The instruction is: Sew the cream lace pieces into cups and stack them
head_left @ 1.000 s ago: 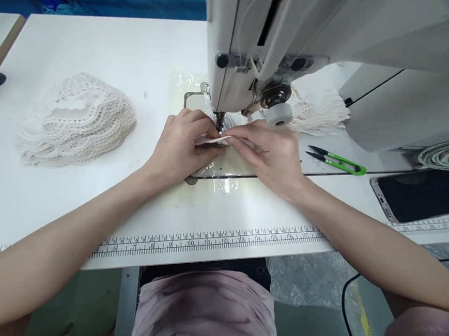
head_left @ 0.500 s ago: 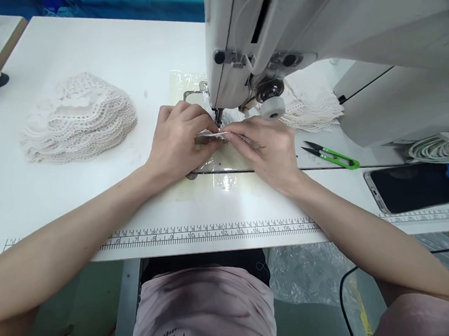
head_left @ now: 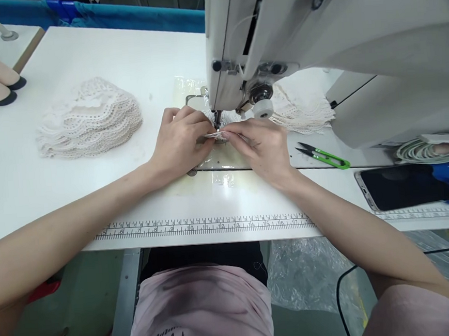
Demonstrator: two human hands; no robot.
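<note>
My left hand [head_left: 179, 143] and my right hand [head_left: 264, 147] meet right in front of the needle of a white sewing machine [head_left: 315, 41]. Between their fingertips they pinch a small white lace piece [head_left: 216, 134], held flat just under the presser foot. Both hands have their fingers curled and pressed on the piece. More white lace [head_left: 301, 111] lies behind the machine head on the right.
A pile of white lace pieces [head_left: 88, 119] sits at the left of the white table [head_left: 34, 172]. Green thread snips [head_left: 322, 155] and a dark phone [head_left: 400, 188] lie at the right. A printed ruler [head_left: 205, 225] runs along the front edge.
Both hands stay pinched on the lace piece at the needle and have edged slightly toward it. The view has shifted a little.
</note>
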